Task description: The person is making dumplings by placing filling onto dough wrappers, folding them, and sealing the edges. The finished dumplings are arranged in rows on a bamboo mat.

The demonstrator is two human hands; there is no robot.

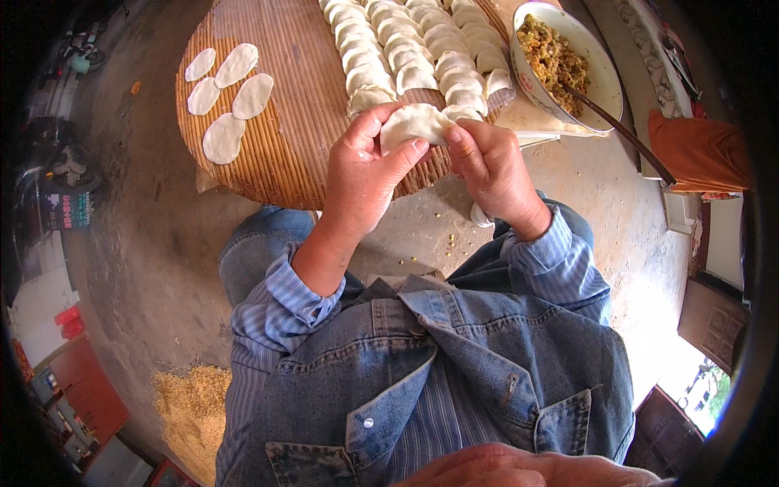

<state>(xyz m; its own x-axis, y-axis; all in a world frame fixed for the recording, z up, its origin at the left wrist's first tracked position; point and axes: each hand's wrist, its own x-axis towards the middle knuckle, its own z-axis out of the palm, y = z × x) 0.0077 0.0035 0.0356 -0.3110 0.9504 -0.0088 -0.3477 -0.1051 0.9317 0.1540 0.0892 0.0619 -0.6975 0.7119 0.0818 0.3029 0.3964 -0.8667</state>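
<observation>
Between my two hands is a folded dumpling (417, 125) with a pinched, half-moon edge. My left hand (368, 164) supports its left end, thumb across the front and fingers behind. At its right end, the thumb and forefinger of my right hand (493, 161) pinch the rim. Just beyond lie rows of finished dumplings (411, 45), overlapping on a round mat of reed stalks (298, 146). Several flat oval dough wrappers (224, 139) rest on the mat's left side. To the right stands a white enamel bowl (608, 91) of chopped filling (551, 61), with a dark stick-like utensil (627, 137) leaning over its rim.
My knees are under the mat's near edge. Yellow grain (192, 414) is heaped on the concrete floor (152, 274) at lower left, and a few kernels lie scattered between my legs. An orange-brown cloth (697, 152) hangs at the right. A red cabinet (88, 383) stands at far left.
</observation>
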